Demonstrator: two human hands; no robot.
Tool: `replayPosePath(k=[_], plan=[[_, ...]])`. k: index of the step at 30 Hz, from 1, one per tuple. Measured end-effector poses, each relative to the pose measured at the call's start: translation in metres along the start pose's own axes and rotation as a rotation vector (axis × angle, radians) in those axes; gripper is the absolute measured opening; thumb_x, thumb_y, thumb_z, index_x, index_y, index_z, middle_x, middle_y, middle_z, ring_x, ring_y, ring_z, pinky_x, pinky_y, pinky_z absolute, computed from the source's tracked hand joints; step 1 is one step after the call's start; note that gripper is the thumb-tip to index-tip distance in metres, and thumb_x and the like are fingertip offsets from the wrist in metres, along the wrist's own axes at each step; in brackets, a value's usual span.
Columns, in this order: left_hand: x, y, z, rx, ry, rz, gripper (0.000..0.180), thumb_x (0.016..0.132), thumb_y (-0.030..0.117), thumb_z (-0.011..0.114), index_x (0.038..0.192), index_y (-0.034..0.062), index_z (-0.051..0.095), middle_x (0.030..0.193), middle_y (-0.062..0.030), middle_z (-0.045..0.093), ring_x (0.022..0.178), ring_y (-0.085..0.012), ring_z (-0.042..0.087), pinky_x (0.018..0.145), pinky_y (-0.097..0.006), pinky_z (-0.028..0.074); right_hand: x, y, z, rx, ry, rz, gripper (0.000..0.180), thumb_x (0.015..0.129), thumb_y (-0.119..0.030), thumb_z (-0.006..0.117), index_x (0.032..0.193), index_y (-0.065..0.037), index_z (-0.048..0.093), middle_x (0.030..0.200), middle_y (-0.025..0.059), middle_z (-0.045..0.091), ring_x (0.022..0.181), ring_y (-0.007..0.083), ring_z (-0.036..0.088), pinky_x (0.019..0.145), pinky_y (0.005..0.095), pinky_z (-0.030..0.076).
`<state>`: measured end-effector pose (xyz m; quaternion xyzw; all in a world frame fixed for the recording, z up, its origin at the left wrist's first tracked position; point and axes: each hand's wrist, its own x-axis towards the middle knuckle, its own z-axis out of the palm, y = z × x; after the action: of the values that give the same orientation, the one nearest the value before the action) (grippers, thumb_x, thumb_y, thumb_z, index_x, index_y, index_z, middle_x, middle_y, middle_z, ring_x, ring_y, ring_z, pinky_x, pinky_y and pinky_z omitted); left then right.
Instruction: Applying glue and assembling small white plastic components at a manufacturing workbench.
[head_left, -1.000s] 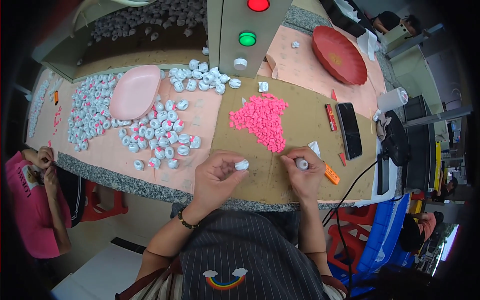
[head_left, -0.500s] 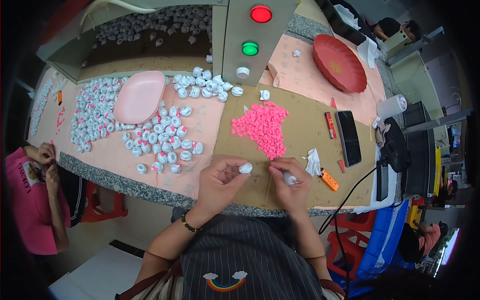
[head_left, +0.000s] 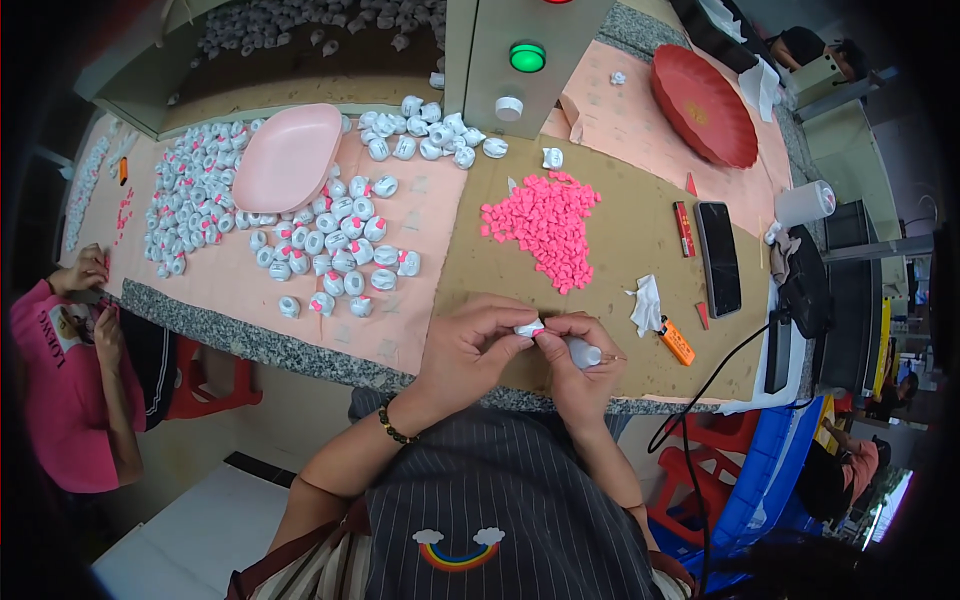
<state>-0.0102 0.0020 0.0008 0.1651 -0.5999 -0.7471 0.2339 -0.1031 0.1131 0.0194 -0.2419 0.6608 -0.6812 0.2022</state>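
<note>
The right hand [head_left: 582,388] had moved left from the pink pile [head_left: 545,228] to meet the left hand [head_left: 465,350] in the head view, where the left thumb and fingers pinched a white piece [head_left: 527,328]. The right thumb and forefinger pinched at a pink bit [head_left: 539,332] on its right side, the other fingers curled around a bottle [head_left: 583,352]. The pile lay beyond both hands, a tissue [head_left: 647,306] and lighter [head_left: 677,342] to the right.

Only real lettering [head_left: 51,328] I could spot was a row of capital letters on a co-worker's pink shirt [head_left: 75,400]. The little white pieces [head_left: 195,190] had dark marks and the red dish [head_left: 722,140] had a gold one, too blurry to read.
</note>
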Motion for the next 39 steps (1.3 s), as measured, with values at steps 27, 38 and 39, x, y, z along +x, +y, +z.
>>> replayPosePath(k=[27, 38, 39], plan=[[0.029, 0.046, -0.054, 1.072, 0.034, 0.357, 0.009, 0.067, -0.003, 0.06, 0.075, -0.0017, 0.057, 0.083, -0.0139, 0.054, 0.084, -0.0312, 0.053, 0.072, -0.037, 0.046, -0.005, 0.001, -0.014, -0.199, -0.245, -0.095, 0.027, 0.072, 0.004, 0.063, 0.098, -0.001, 0.056, 0.085, 0.0046, 0.049, 0.075, 0.0126, 0.048, 0.068, 0.0233, 0.038], [0.137, 0.031, -0.101, 1.306, 0.31, 0.445, 0.012, 0.068, -0.002, 0.059, 0.079, -0.001, 0.061, 0.088, -0.0145, 0.061, 0.086, -0.0321, 0.055, 0.073, -0.041, 0.046, 0.003, 0.012, -0.018, -0.078, -0.341, -0.187, 0.032, 0.081, 0.002, 0.062, 0.111, -0.001, 0.054, 0.098, 0.0082, 0.053, 0.089, 0.0144, 0.049, 0.078, 0.0278, 0.042], [0.137, 0.032, -0.099, 1.3, 0.276, 0.375, 0.014, 0.067, -0.001, 0.059, 0.08, -0.0001, 0.062, 0.088, -0.0138, 0.062, 0.085, -0.032, 0.056, 0.073, -0.041, 0.047, 0.004, 0.011, -0.017, -0.035, -0.369, -0.173, 0.033, 0.082, 0.0, 0.062, 0.114, -0.001, 0.053, 0.099, 0.0083, 0.054, 0.089, 0.0138, 0.05, 0.078, 0.027, 0.042]])
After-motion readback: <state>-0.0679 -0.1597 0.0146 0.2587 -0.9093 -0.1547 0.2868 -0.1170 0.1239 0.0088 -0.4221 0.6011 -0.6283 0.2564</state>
